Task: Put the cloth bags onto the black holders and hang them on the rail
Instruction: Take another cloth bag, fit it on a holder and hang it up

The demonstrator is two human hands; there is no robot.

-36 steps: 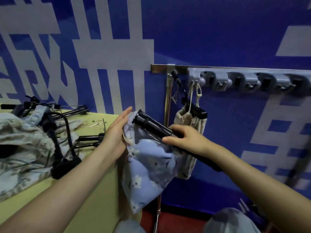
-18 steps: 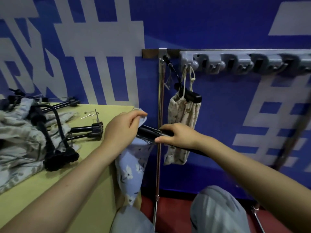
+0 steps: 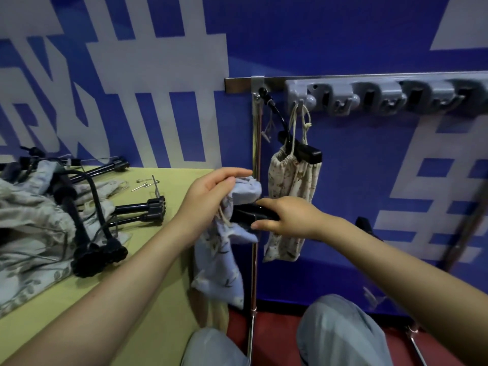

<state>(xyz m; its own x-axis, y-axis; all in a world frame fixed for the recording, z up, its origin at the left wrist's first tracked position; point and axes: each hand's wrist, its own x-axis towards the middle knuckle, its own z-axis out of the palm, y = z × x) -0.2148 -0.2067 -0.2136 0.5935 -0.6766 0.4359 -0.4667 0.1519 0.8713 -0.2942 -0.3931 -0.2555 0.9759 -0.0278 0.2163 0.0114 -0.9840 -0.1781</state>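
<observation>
Beside the surface [image 3: 169, 260], the left hand [image 3: 208, 196] pinches the blue bag [image 3: 221, 262] mouth wide, while right-hand fingers [image 3: 266, 225] grip the black holder [image 3: 250, 214], feeding it inside.

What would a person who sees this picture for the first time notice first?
In the middle, the left hand pinches a blue bag while the right hand grips a black holder. Behind them a beige bag hangs from the grey rail.
</observation>
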